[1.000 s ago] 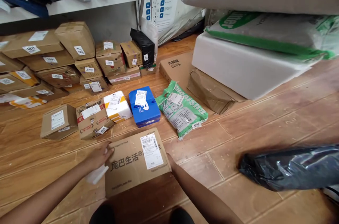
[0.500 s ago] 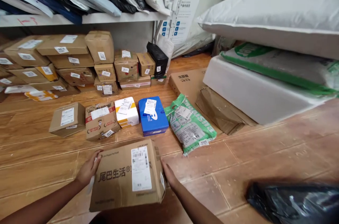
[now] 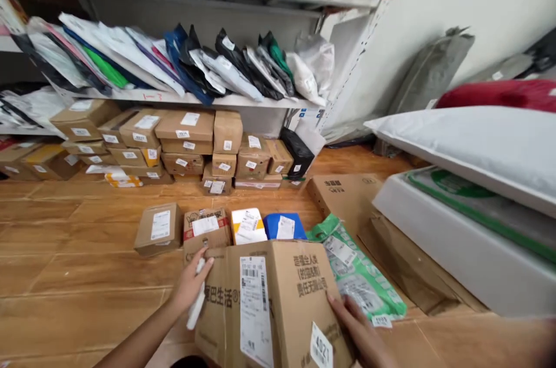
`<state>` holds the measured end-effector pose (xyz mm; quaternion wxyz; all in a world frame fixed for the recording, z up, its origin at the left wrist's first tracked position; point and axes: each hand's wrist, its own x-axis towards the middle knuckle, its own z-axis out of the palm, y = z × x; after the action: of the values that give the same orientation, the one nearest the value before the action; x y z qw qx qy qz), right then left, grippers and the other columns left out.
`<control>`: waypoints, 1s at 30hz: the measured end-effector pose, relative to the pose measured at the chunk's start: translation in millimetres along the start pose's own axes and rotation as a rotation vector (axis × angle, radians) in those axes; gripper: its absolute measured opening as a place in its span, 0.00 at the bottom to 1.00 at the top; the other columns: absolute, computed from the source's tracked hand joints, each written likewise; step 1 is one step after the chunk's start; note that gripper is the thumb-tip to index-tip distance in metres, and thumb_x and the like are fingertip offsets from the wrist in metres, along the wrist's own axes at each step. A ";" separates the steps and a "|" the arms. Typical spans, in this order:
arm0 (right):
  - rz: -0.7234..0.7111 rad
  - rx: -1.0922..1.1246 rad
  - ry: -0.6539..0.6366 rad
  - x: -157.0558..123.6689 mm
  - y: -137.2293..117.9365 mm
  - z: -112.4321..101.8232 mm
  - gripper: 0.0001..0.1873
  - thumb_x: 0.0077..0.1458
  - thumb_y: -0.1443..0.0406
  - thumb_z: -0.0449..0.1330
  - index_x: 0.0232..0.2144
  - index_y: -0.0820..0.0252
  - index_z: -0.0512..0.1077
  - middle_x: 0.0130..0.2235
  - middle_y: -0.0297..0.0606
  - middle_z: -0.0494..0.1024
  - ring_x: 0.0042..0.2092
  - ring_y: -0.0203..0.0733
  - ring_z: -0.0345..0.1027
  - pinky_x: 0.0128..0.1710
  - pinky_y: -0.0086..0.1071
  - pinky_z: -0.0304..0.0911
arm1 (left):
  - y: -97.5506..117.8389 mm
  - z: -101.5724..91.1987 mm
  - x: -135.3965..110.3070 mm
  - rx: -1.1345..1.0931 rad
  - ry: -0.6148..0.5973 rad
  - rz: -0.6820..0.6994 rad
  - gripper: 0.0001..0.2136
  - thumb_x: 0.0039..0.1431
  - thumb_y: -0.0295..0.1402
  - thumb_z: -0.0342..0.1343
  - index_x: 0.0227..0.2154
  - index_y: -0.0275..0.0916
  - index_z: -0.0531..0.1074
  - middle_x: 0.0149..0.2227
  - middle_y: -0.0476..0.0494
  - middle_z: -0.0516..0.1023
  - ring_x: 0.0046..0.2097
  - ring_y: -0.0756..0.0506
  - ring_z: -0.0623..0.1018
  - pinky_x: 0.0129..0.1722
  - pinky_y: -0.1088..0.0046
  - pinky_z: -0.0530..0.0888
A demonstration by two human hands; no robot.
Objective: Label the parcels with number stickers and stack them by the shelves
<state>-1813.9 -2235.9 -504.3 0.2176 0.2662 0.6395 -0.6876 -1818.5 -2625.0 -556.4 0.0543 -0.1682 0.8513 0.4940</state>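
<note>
A brown cardboard box (image 3: 278, 298) with printed characters, a white shipping label and a tag reading 4021 is raised off the wooden floor between both hands. My left hand (image 3: 191, 282) presses its left side, with a white marker-like object (image 3: 196, 304) tucked in the fingers. My right hand (image 3: 358, 327) grips the box's lower right side. Just behind the box lie a small brown box (image 3: 158, 229), a taped brown box (image 3: 205, 229), a white and yellow box (image 3: 247, 225), a blue box (image 3: 284, 226) and a green printed bag (image 3: 356, 272).
Stacked labelled cartons (image 3: 174, 145) line the floor under a shelf (image 3: 174, 98) packed with mailer bags. Flat cardboard (image 3: 347, 197) and a white slab (image 3: 460, 246) with a large grey bag (image 3: 473, 142) fill the right side. Bare wooden floor (image 3: 73, 275) lies to the left.
The box has been lifted from the floor and tipped up toward me, with both hands on its sides. My view has tilted upward, showing the shelves.
</note>
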 end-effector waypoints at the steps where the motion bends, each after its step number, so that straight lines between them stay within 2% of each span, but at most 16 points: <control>1: 0.021 0.059 -0.028 -9.3 -22.1 7.3 0.25 0.43 0.48 0.69 0.40 0.55 0.74 0.43 0.40 0.82 0.46 0.54 0.75 0.46 0.41 0.70 | 20.5 -8.3 7.4 -0.052 0.008 0.022 0.30 0.61 0.50 0.46 0.61 0.39 0.60 0.61 0.37 0.69 0.64 0.39 0.66 0.62 0.59 0.62; 3: 0.088 0.170 -0.080 -23.0 -58.7 20.5 0.29 0.43 0.50 0.69 0.45 0.56 0.73 0.45 0.42 0.82 0.47 0.54 0.76 0.47 0.42 0.70 | 62.0 -23.1 20.1 -0.126 0.030 0.072 0.31 0.61 0.50 0.46 0.63 0.39 0.56 0.63 0.37 0.65 0.65 0.40 0.63 0.63 0.61 0.60; 6: 0.171 0.324 -0.152 -24.5 -93.8 32.3 0.32 0.45 0.50 0.68 0.50 0.59 0.71 0.43 0.46 0.83 0.45 0.55 0.77 0.48 0.44 0.71 | 118.7 -40.9 39.9 -0.139 0.095 0.094 0.35 0.58 0.51 0.49 0.63 0.37 0.54 0.62 0.32 0.66 0.63 0.38 0.66 0.60 0.60 0.62; 8: 0.222 0.404 -0.163 -12.6 -107.7 33.5 0.33 0.47 0.50 0.67 0.52 0.60 0.70 0.40 0.47 0.83 0.44 0.55 0.78 0.48 0.45 0.71 | 151.3 -48.9 56.6 -0.091 0.111 0.086 0.35 0.56 0.54 0.50 0.61 0.38 0.55 0.55 0.32 0.74 0.56 0.35 0.73 0.55 0.59 0.67; 10: 0.263 0.477 -0.177 6.3 -118.7 29.1 0.36 0.49 0.48 0.65 0.54 0.62 0.69 0.39 0.48 0.84 0.43 0.56 0.78 0.49 0.46 0.70 | 183.0 -51.4 76.5 -0.007 0.106 0.122 0.31 0.55 0.56 0.50 0.56 0.41 0.60 0.46 0.37 0.79 0.48 0.35 0.78 0.47 0.60 0.71; 12: 0.290 0.542 -0.206 29.5 -130.5 19.3 0.40 0.49 0.46 0.64 0.56 0.65 0.67 0.38 0.51 0.84 0.43 0.57 0.78 0.49 0.48 0.70 | 218.4 -46.4 99.5 0.101 0.120 0.172 0.26 0.55 0.58 0.49 0.48 0.44 0.65 0.40 0.41 0.80 0.41 0.36 0.79 0.42 0.62 0.71; 14: 0.257 0.601 -0.233 56.3 -143.5 6.1 0.43 0.48 0.46 0.64 0.58 0.66 0.65 0.38 0.51 0.83 0.43 0.58 0.78 0.49 0.49 0.70 | 260.6 -34.1 126.6 0.218 0.134 0.213 0.23 0.56 0.58 0.47 0.40 0.44 0.67 0.36 0.43 0.80 0.39 0.38 0.79 0.38 0.65 0.71; 17: 0.123 0.680 -0.235 105.8 -161.2 -9.1 0.45 0.47 0.45 0.65 0.61 0.62 0.62 0.43 0.49 0.83 0.46 0.57 0.77 0.50 0.50 0.70 | 334.5 -8.4 178.8 0.424 0.131 0.282 0.22 0.56 0.57 0.46 0.36 0.44 0.69 0.35 0.43 0.80 0.39 0.37 0.79 0.35 0.67 0.70; 19: 0.009 0.747 -0.220 147.6 -169.9 -5.7 0.46 0.46 0.44 0.64 0.63 0.57 0.60 0.46 0.46 0.81 0.49 0.56 0.75 0.51 0.49 0.69 | 384.3 7.6 221.0 0.578 0.136 0.359 0.23 0.56 0.58 0.46 0.37 0.43 0.70 0.38 0.39 0.81 0.41 0.35 0.79 0.35 0.66 0.70; 21: -0.122 0.819 -0.209 196.6 -178.0 15.6 0.46 0.46 0.41 0.63 0.63 0.53 0.59 0.49 0.42 0.80 0.52 0.53 0.73 0.53 0.47 0.68 | 427.1 19.5 264.4 0.661 0.139 0.436 0.24 0.55 0.58 0.47 0.39 0.42 0.72 0.40 0.37 0.81 0.41 0.35 0.78 0.36 0.65 0.70; 23: -0.262 0.871 -0.223 250.0 -187.3 55.1 0.44 0.48 0.39 0.59 0.61 0.51 0.61 0.53 0.38 0.77 0.56 0.50 0.70 0.55 0.45 0.67 | 455.9 27.0 303.4 0.685 0.147 0.503 0.26 0.53 0.59 0.48 0.41 0.43 0.72 0.43 0.38 0.80 0.43 0.35 0.78 0.38 0.65 0.70; 24: -0.331 0.880 -0.253 276.9 -192.1 80.0 0.42 0.50 0.38 0.55 0.61 0.51 0.61 0.55 0.38 0.76 0.57 0.48 0.68 0.56 0.44 0.66 | 463.3 29.7 319.7 0.694 0.138 0.552 0.26 0.53 0.60 0.48 0.41 0.43 0.73 0.45 0.39 0.80 0.44 0.37 0.78 0.40 0.66 0.70; 26: -0.423 0.834 -0.328 327.2 -199.9 133.1 0.41 0.53 0.36 0.48 0.60 0.51 0.62 0.58 0.38 0.72 0.59 0.46 0.67 0.56 0.42 0.66 | 463.2 34.4 344.9 0.767 0.070 0.646 0.29 0.55 0.61 0.43 0.40 0.42 0.75 0.45 0.41 0.80 0.44 0.38 0.77 0.42 0.67 0.70; 28: -0.434 0.654 -0.325 368.8 -202.2 178.5 0.39 0.54 0.37 0.45 0.58 0.53 0.62 0.57 0.41 0.73 0.56 0.47 0.70 0.53 0.44 0.68 | 446.9 39.0 359.9 0.943 0.017 0.648 0.33 0.53 0.65 0.42 0.40 0.40 0.76 0.45 0.38 0.80 0.45 0.37 0.77 0.43 0.66 0.70; 30: -0.427 0.501 -0.269 398.5 -198.7 203.3 0.40 0.51 0.37 0.52 0.56 0.57 0.64 0.53 0.47 0.76 0.50 0.51 0.74 0.50 0.46 0.70 | 422.8 42.0 366.8 1.145 0.041 0.599 0.39 0.46 0.68 0.46 0.44 0.37 0.75 0.44 0.32 0.80 0.45 0.33 0.77 0.43 0.63 0.70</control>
<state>-2263.1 -2404.5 -601.1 0.0789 0.0787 0.4579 -0.8820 -2309.3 -2481.7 -324.6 -0.0210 0.1231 0.9910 -0.0477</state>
